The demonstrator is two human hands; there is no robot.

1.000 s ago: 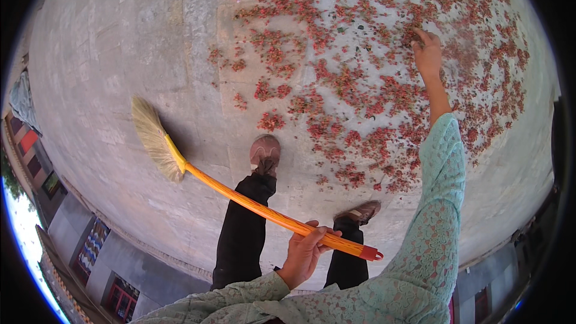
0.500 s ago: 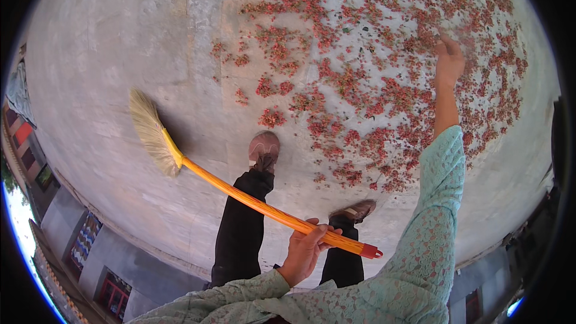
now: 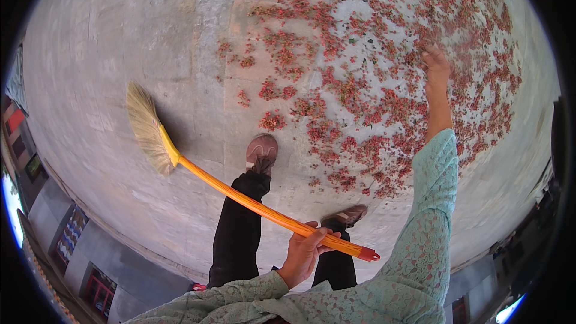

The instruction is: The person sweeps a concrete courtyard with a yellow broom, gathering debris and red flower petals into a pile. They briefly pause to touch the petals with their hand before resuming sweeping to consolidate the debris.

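Note:
My left hand (image 3: 302,258) is closed around the orange handle of a broom (image 3: 252,205), close to its red end cap. The broom slants across my legs to the left, and its pale, fanned bristles (image 3: 144,129) are over the concrete at the left. My right hand (image 3: 437,66) reaches far out above small red berry clusters (image 3: 384,108) spread over the ground. Its fingers are bent and blurred, so whether anything is in them cannot be made out. A smeared patch of red shows beside that hand.
Concrete ground (image 3: 120,42) stretches around me. My left shoe (image 3: 262,149) stands just short of a small berry cluster; my right shoe (image 3: 348,215) is near the spread's lower edge. A grey building wall (image 3: 135,276) with windows curves along the lower left.
My right hand has shifted slightly left and nearer over the berries. The broom stays in my left hand, almost unmoved. The view has turned a little.

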